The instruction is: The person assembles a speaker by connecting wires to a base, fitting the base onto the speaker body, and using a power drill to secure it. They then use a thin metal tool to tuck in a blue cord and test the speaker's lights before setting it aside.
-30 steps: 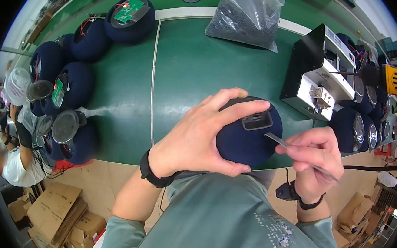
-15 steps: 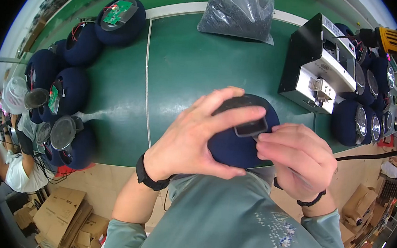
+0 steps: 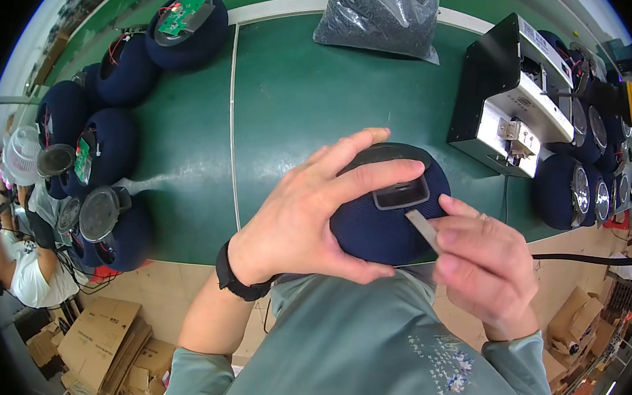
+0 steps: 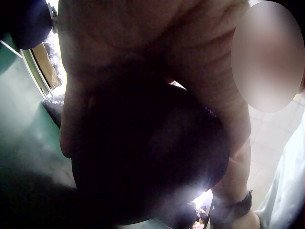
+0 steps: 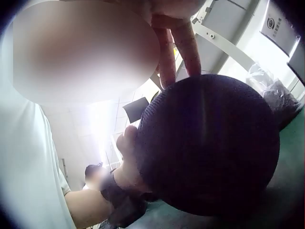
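Observation:
A round, navy fabric-covered speaker body (image 3: 372, 235) is held over the near edge of the green bench. My left hand (image 3: 293, 210) grips its left side, thumb low and fingers across the top. One finger lies by the black rectangular frame (image 3: 402, 202) set in its surface. Between thumb and fingers, my right hand (image 3: 485, 266) pinches a thin flat metal tool (image 3: 423, 228), its end close to the frame's lower right corner. In the left wrist view the speaker body (image 4: 152, 152) is a dark mass under the palm; the right wrist view shows its rounded side (image 5: 209, 148).
Several similar navy bodies (image 3: 116, 145), some with green circuit boards, line the bench's left side. A clear bag of dark granules (image 3: 378, 20) lies at the back. A black-and-silver machine (image 3: 512, 109) stands right, with more bodies (image 3: 558, 190) beyond. Cardboard (image 3: 100, 344) is stacked on the floor.
My right hand first brought the tool in to the frame's corner, then drew back slightly, baring the flat end. The left hand keeps its grip on the speaker body.

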`<state>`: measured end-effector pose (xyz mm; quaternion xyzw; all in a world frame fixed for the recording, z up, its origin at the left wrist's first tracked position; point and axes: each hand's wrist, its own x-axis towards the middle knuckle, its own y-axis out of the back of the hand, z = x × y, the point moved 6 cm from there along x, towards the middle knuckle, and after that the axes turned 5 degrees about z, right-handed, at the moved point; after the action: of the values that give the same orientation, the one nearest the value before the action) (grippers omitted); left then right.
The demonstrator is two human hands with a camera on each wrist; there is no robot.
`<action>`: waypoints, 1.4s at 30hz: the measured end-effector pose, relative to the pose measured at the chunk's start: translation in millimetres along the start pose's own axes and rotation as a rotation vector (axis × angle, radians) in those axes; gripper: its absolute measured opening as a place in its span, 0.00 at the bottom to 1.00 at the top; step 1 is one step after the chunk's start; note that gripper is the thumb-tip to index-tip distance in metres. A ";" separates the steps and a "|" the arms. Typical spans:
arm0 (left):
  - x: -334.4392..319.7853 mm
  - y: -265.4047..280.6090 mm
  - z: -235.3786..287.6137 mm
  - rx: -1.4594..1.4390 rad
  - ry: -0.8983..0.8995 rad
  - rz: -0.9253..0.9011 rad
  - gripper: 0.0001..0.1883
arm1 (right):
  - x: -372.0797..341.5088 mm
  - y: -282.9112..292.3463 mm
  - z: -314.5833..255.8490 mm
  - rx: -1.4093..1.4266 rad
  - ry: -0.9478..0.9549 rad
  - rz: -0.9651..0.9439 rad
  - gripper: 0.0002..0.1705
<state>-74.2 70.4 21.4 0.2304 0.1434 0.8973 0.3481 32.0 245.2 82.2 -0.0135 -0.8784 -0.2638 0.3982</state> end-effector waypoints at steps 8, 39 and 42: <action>-0.1 -1.4 5.1 0.063 -0.004 0.018 0.51 | -3.9 -7.0 -5.0 -0.132 0.107 -0.025 0.17; 1.4 -2.5 -0.7 0.051 -0.011 0.025 0.51 | 27.0 -8.9 -2.6 -0.227 -0.217 -0.189 0.18; 1.5 -2.1 1.2 0.067 -0.024 0.037 0.51 | 20.8 -8.1 -5.2 -0.265 -0.009 -0.192 0.20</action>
<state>-73.3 73.0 21.9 0.2554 0.1650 0.8955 0.3251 19.4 231.9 96.0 0.0167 -0.8349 -0.4143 0.3621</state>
